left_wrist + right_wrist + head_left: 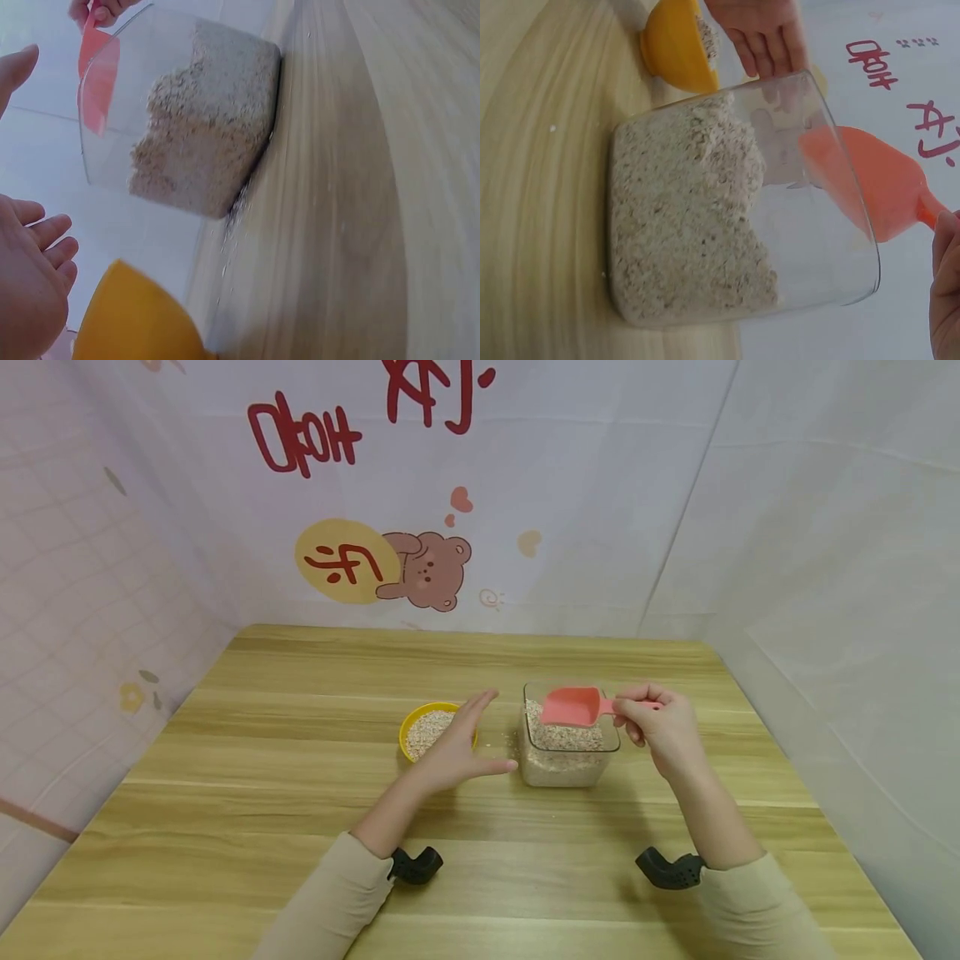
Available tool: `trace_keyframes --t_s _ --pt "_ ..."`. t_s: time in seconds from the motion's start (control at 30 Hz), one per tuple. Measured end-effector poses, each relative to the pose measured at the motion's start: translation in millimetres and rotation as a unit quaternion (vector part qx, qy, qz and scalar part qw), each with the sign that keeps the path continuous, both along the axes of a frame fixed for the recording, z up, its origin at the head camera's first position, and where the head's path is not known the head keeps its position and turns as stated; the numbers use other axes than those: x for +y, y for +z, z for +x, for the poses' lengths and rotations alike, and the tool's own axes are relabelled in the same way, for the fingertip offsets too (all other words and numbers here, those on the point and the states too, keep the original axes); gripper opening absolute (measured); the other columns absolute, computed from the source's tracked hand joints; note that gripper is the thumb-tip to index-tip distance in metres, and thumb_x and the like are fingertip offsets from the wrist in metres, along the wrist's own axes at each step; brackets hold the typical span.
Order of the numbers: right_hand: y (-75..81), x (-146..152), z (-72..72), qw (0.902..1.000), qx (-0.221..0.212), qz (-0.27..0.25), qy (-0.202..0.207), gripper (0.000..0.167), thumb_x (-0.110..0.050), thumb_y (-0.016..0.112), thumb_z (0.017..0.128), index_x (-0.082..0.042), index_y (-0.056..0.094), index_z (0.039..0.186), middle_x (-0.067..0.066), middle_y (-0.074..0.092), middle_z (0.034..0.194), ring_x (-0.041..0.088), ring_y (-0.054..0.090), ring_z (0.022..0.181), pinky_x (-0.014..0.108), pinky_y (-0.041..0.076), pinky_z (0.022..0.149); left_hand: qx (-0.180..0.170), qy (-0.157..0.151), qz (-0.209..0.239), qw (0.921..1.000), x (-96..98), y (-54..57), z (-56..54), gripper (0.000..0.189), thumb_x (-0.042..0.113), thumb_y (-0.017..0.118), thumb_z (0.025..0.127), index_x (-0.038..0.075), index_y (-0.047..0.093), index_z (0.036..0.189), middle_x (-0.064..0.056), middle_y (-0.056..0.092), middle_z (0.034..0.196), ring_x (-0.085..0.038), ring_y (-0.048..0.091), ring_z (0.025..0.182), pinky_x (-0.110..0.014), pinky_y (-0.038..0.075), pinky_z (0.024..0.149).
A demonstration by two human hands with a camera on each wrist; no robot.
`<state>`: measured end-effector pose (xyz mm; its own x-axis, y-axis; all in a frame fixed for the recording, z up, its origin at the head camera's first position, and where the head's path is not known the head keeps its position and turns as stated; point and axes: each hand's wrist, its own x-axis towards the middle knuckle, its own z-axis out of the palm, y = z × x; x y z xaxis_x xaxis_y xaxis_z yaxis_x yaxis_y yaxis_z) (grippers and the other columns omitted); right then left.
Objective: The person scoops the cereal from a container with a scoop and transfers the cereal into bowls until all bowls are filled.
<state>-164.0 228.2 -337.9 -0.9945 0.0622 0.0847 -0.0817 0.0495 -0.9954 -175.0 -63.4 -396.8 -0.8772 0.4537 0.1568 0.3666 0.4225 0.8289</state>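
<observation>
My right hand (660, 727) pinches the handle of a coral-pink scoop (573, 706), held over the mouth of a clear square container (564, 768). Oat flakes (682, 225) fill part of that container, heaped unevenly. No flakes show in the scoop's bowl in the head view. My left hand (453, 752) has its fingers extended and thumb spread, holding nothing, between the container and a yellow bowl (406, 732). The bowl contains oat flakes too, and the left hand hides part of its right side from the head camera.
Loose flakes (236, 210) lie on the wooden table (300, 877) beside the container. Black wrist mounts (417, 866) show at both forearms. A white printed cloth (585, 485) stands behind the table, with further white cloth at both sides.
</observation>
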Motion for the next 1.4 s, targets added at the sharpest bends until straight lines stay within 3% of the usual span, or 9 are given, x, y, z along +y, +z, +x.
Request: trace_keyframes --t_s 0.1,0.23,0.33,0.47,0.7,1.1,1.4 --pt "-0.3 2.7 0.5 0.9998 -0.006 0.017 0.002 0.016 0.000 0.064 0.086 0.015 0.061 0.092 0.004 0.062 0.059 0.008 0.044 0.042 0.020 0.036 0.039 -0.010 0.005 -0.003 0.9999 7.6 0.1 -0.7 0.104 0.045 0.081 0.073 0.027 0.018 0.154 -0.002 0.015 0.158 -0.023 0.015 0.142 -0.054 0.023 0.108" --pt "-2.6 5.4 0.0 0.9992 -0.015 0.037 0.003 0.003 0.001 0.064 0.087 0.003 0.066 0.085 0.004 0.062 0.060 0.008 0.045 0.043 0.020 0.038 0.040 -0.017 0.006 -0.002 0.9998 16.6 -2.0 -2.9 0.105 0.045 0.081 0.073 0.027 0.017 0.154 -0.002 0.014 0.158 -0.025 0.014 0.142 -0.056 0.023 0.107" --pt "-5.7 7.2 -0.7 0.9980 -0.021 0.060 0.004 0.004 -0.002 0.065 0.087 0.001 0.065 0.086 0.004 0.062 0.061 0.009 0.046 0.044 0.020 0.039 0.041 -0.021 0.002 0.008 0.9997 23.0 -4.0 -4.9 0.104 0.041 0.081 0.074 0.025 0.017 0.154 -0.003 0.013 0.158 -0.026 0.014 0.142 -0.056 0.022 0.107" --pt "-8.6 8.5 -2.1 0.9953 -0.032 0.091 0.004 0.022 -0.007 0.067 0.088 0.012 0.061 0.096 0.004 0.062 0.063 0.009 0.046 0.046 0.021 0.040 0.042 -0.028 0.005 0.013 0.9995 30.4 -5.6 -6.7 0.103 0.039 0.081 0.075 0.025 0.017 0.154 -0.005 0.013 0.158 -0.027 0.015 0.142 -0.058 0.023 0.106" --pt "-11.3 9.7 -5.4 0.9893 -0.052 0.136 0.012 0.024 -0.008 0.065 0.088 0.012 0.059 0.100 0.004 0.062 0.065 0.009 0.048 0.047 0.022 0.041 0.044 -0.042 0.014 0.014 0.9989 39.3 -9.5 -10.5 0.103 0.044 0.080 0.074 0.027 0.017 0.154 -0.007 0.013 0.158 -0.028 0.015 0.142 -0.059 0.024 0.105" --pt "-17.5 5.0 -10.2 0.9849 -0.070 0.157 0.021 0.023 -0.008 0.066 0.087 0.010 0.060 0.100 0.010 0.064 0.069 0.011 0.050 0.049 0.024 0.043 0.045 -0.032 0.011 0.024 0.9991 47.7 -12.5 -13.2 0.105 0.045 0.079 0.075 0.027 0.013 0.155 -0.003 0.012 0.158 -0.027 0.014 0.142 -0.059 0.023 0.106" --pt "-19.7 -1.8 -14.0 0.9838 -0.076 0.162 0.012 0.020 -0.007 0.066 0.086 0.009 0.062 0.097 0.010 0.064 0.068 0.010 0.047 0.046 0.023 0.037 0.041 -0.040 0.013 0.037 0.9984 52.2 -13.4 -16.5 0.104 0.042 0.080 0.076 0.028 0.013 0.154 -0.002 0.012 0.158 -0.027 0.015 0.142 -0.059 0.024 0.105"
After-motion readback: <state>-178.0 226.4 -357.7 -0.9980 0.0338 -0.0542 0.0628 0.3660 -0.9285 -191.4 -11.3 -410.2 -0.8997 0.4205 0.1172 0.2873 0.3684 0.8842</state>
